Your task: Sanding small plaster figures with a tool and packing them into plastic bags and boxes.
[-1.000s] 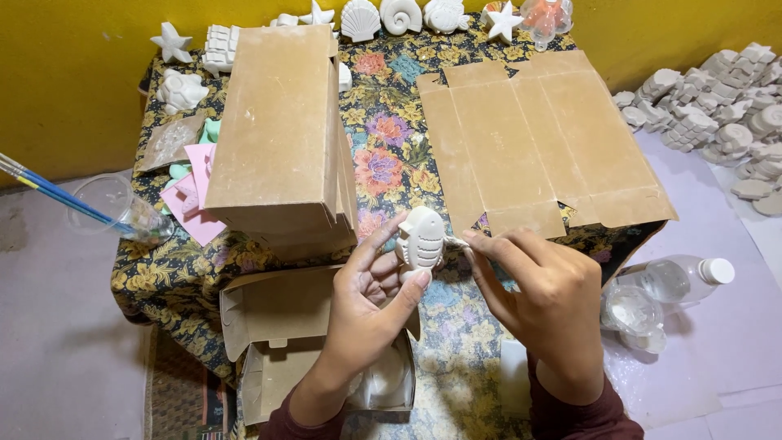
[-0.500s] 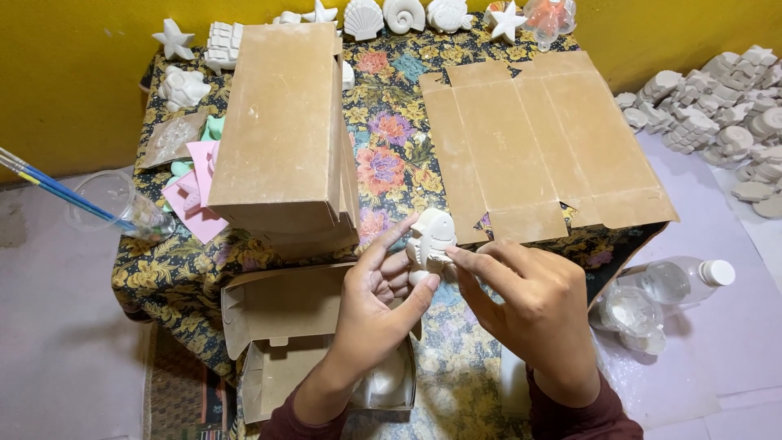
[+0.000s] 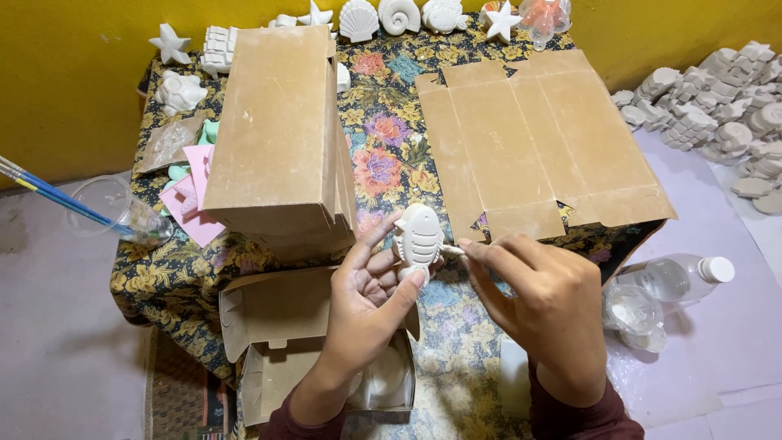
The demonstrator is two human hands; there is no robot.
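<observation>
My left hand (image 3: 368, 295) holds a small white plaster fish figure (image 3: 418, 238) upright between thumb and fingertips, above the near edge of a low table with a floral cloth (image 3: 391, 155). My right hand (image 3: 544, 303) pinches a thin white stick-like tool (image 3: 453, 249) whose tip touches the fish's right side. Below my left hand an open brown cardboard box (image 3: 281, 342) holds something white.
A stack of folded brown cardboard boxes (image 3: 277, 130) lies on the table's left, a flattened box (image 3: 538, 138) on its right. White plaster shells and stars (image 3: 358, 19) line the far edge. More white casts (image 3: 717, 98) are heaped at right. A plastic bottle (image 3: 676, 277) and a cup with brushes (image 3: 114, 213) are on the floor.
The fish figure has turned a little in my left hand and now stands more upright. My right hand has shifted slightly against its right side.
</observation>
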